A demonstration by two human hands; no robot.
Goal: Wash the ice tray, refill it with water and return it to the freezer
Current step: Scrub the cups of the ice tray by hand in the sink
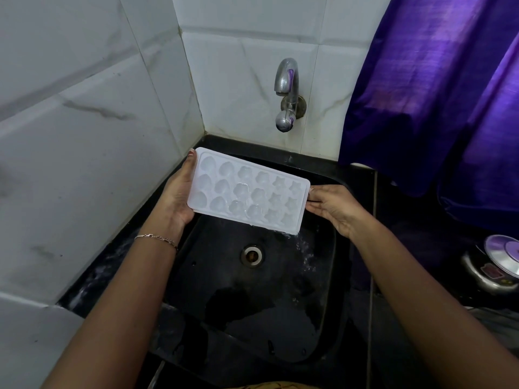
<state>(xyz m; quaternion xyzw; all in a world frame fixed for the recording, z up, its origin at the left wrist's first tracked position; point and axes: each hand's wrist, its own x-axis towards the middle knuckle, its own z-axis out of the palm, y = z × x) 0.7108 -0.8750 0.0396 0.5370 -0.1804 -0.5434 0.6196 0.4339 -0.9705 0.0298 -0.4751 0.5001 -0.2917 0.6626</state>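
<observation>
The white ice tray (248, 193) was up in the air over the black sink (280, 318), held at both short ends. Its long side ran from left to right, and it was tipped so the near right corner hung lowest. Water ran off that corner into the sink, close to the drain (252, 255).

The left hand (177, 193) was wrapped around the left end, with the fingers behind the tray and the thumb side at the edge. The right hand (334, 209) pinched the right end with its fingertips. Both hands were about the same way from the tray, one at each end.

The tap (287, 94) stuck out of the tiled wall, above and behind the tray's right half. No water came out of it. To fill the tray, I think it would have to go flat and move back under the spout.

The little cups had egg, flower and star shapes. I could not read any words or brand names on the tray or tap.
</observation>
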